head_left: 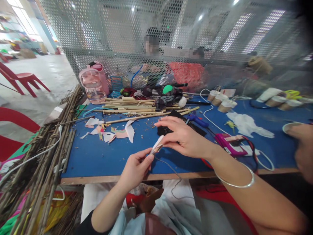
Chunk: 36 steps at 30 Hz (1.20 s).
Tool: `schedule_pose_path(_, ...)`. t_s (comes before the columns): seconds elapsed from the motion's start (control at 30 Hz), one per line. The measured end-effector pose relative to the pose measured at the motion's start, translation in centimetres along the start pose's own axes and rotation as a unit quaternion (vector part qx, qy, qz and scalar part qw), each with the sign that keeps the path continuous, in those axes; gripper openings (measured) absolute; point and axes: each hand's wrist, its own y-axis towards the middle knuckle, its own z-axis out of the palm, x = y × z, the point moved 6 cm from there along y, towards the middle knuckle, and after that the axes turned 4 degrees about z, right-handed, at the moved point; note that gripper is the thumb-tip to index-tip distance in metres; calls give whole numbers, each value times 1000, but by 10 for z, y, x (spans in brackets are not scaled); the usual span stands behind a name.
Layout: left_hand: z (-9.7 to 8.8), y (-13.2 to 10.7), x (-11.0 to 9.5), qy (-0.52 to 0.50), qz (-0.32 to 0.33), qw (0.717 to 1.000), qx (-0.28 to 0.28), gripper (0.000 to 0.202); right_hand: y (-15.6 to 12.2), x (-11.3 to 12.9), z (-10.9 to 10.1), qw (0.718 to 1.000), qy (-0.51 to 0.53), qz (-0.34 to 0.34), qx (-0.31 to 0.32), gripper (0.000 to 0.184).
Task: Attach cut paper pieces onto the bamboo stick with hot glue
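Observation:
A small, slim white-and-brown piece is held over the front of the blue table. My left hand pinches its lower end between thumb and fingers. At its upper end the thumb and a finger of my right hand are closed on it, the other fingers stretched out to the left. A thin grey cord runs from the piece down to my lap. Whether the cord is wound round the piece is hard to make out. Below my right hand lies a black cloth or sheet.
Paper scraps and sticks lie on the blue table. A blue glue gun and magenta box are right. Stick bundles line the left. A co-worker's blurred hand is far right; a perforated screen stands behind.

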Motion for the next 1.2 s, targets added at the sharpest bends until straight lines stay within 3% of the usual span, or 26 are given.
schedule_pose_path(0.13, 0, 0, -1, 8, 12, 1000, 0, 57, 0, 0, -2, 1000, -11, 12, -21, 13)
schedule_pose_path(0.33, 0, -1, -2, 16, 12, 1000, 1, 57, -3, 6, -8, 1000, -20, 15, 0, 18)
schedule_pose_path(0.47, 1, -1, -2, 12, 10, 1000, 4, 57, -2, 5, -4, 999, -46, 0, 4, 14)
schedule_pose_path(0.67, 0, 0, -1, 10, 11, 1000, 3, 56, -1, 2, -2, 998, -54, 8, -41, 14)
schedule_pose_path(0.97, -1, 0, 0, 17, 16, 1000, 2, 53, -3, 7, -4, 998, -62, -2, -7, 15)
schedule_pose_path(1.2, 0, 0, -1, 20, 15, 1000, 0, 51, -1, 4, 3, 996, -76, 10, -35, 14)
